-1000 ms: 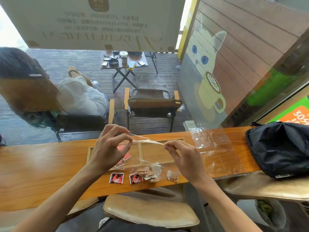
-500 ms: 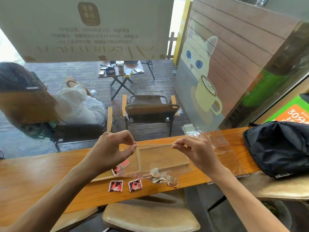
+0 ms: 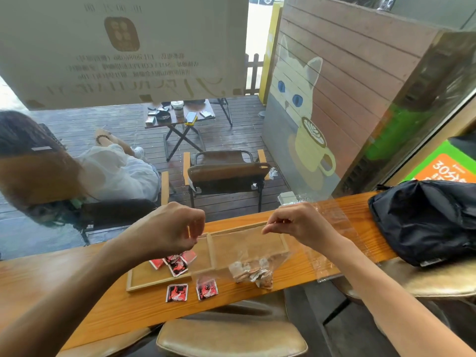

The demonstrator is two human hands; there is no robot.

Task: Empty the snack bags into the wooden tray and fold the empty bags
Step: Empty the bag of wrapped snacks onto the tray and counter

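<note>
Over the wooden tray (image 3: 144, 280) I hold a clear snack bag (image 3: 239, 249) stretched by its top edge. My left hand (image 3: 170, 229) pinches the bag's left corner and my right hand (image 3: 298, 224) pinches the right corner. Pale wrapped snacks (image 3: 253, 273) bunch in the bag's lower right, hanging in front of the counter's near edge. Several red packets (image 3: 176, 262) lie in the tray's left compartment. Two red packets (image 3: 192, 292) lie on the counter in front of the tray. A second clear bag (image 3: 340, 243) lies flat on the counter behind my right hand.
A black backpack (image 3: 425, 220) rests on the counter's right end. Tan cushioned stools (image 3: 231, 337) stand below the near edge. The window glass rises directly behind the counter (image 3: 51, 284); outside it are a seated person, chairs and a folding table.
My hands have drawn apart and risen slightly, pulling the bag's top edge taut. The view has tilted up, and the snacks have gathered toward the bag's lower right.
</note>
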